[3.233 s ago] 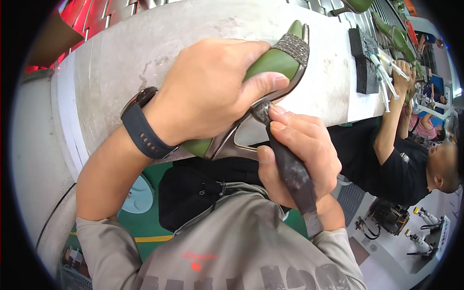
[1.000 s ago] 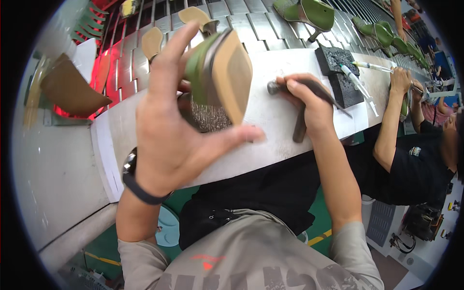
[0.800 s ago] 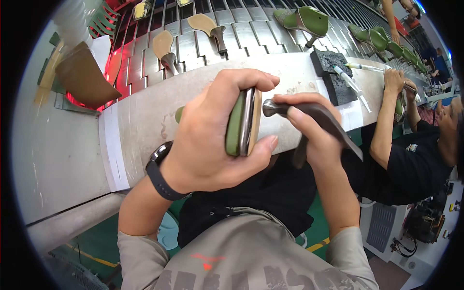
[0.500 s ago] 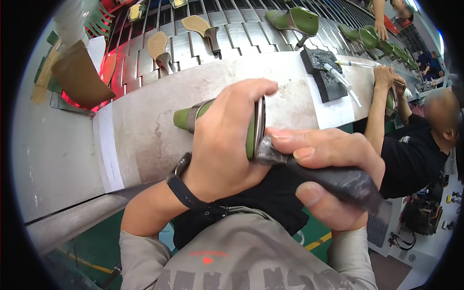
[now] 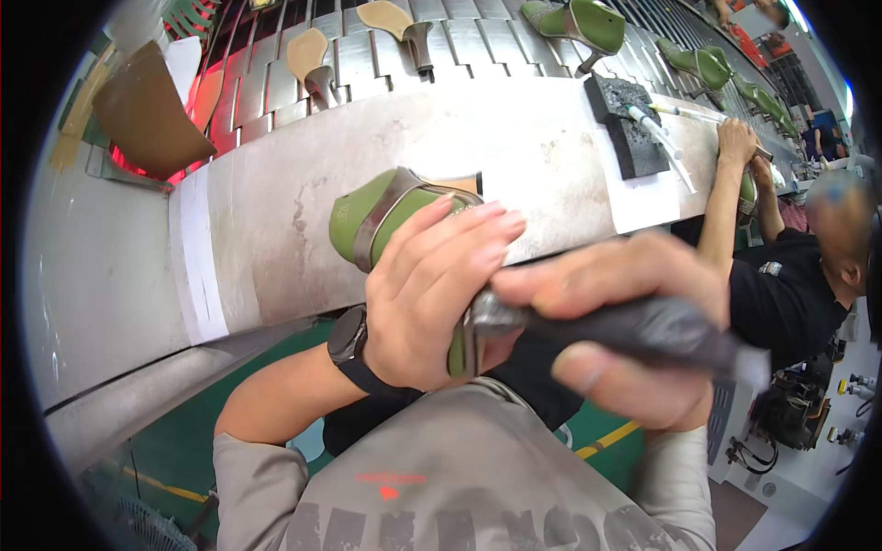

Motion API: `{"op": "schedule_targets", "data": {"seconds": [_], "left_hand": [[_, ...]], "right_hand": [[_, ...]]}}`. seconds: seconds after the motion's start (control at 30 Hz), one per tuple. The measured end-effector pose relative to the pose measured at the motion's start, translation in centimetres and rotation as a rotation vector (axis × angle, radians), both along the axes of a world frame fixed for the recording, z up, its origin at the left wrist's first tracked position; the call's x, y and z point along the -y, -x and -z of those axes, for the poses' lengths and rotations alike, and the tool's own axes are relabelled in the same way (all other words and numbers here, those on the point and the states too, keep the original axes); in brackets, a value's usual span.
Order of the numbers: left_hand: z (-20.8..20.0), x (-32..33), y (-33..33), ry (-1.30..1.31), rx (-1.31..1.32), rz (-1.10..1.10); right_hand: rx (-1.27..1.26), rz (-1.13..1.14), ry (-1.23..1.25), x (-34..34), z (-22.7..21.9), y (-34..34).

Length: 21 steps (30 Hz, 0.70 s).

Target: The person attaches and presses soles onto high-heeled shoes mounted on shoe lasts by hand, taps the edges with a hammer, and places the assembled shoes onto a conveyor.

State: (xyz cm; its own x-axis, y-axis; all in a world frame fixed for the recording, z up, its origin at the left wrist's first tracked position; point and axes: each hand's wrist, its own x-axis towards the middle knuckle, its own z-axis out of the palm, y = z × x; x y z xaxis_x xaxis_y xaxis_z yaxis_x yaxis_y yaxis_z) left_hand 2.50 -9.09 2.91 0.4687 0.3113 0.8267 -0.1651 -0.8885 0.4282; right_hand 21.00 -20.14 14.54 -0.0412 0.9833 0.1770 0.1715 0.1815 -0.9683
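A green shoe last (image 5: 354,220) with brown straps fitted over it lies in my left hand (image 5: 436,294). Its fingers are closed over the top and side, hiding the middle. A pale sole edge with a dark end shows beyond the fingertips. My right hand (image 5: 634,308), smeared by motion, grips a dark-handled tool (image 5: 652,340) between thumb and fingers. The tool's grey, shiny head meets the rear edge of the last beside my left fingers; its exact shape is blurred.
A long pale worktop (image 5: 276,220) lies beneath the shoe. Black foam blocks (image 5: 634,124) with syringe-like tubes sit at right. Behind runs a metal slat conveyor (image 5: 469,55) bearing heeled soles (image 5: 308,60) and green lasts (image 5: 588,28). A co-worker (image 5: 781,275) stands at right; a brown panel (image 5: 152,115) is at left.
My left hand has turned the last and drawn it lower, so more of its green front and straps shows. My left fingers now lie across it. The tool's head has moved slightly down and left.
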Motion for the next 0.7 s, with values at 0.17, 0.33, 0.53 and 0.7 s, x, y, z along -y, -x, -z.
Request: {"op": "schedule_targets", "data": {"seconds": [0.17,0.33,0.53,0.7], "left_hand": [[6.3,0.5,2.3,-0.114,-0.353,-0.447],[8.4,0.1,2.3,-0.198,-0.322,-0.515],[8.6,0.2,2.3,-0.218,-0.327,-0.537],[8.7,0.3,2.3,-0.195,-0.317,-0.543]], "right_hand": [[-0.021,0.199,0.093,3.3,9.4,2.6],[-0.162,0.280,0.107,3.5,12.4,3.1],[-0.208,0.247,0.062,1.9,10.4,1.1],[-0.205,0.266,0.069,-0.4,8.9,0.3]]}}
